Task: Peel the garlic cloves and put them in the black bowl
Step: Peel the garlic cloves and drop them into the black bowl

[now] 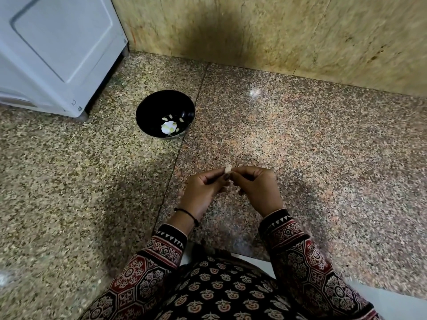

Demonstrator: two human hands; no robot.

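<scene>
A garlic clove [228, 168] is pinched between the curled fingers of the left hand [205, 190] and the right hand [256, 188], which are drawn together above the granite counter [300, 146]. Peeling is judged to be the step in hand; how much skin is left cannot be told. The black bowl [157, 105] stands well apart, ahead and leftward, with peeled cloves [171, 117] inside. Next, the skin must be stripped off and the clove carried across.
</scene>
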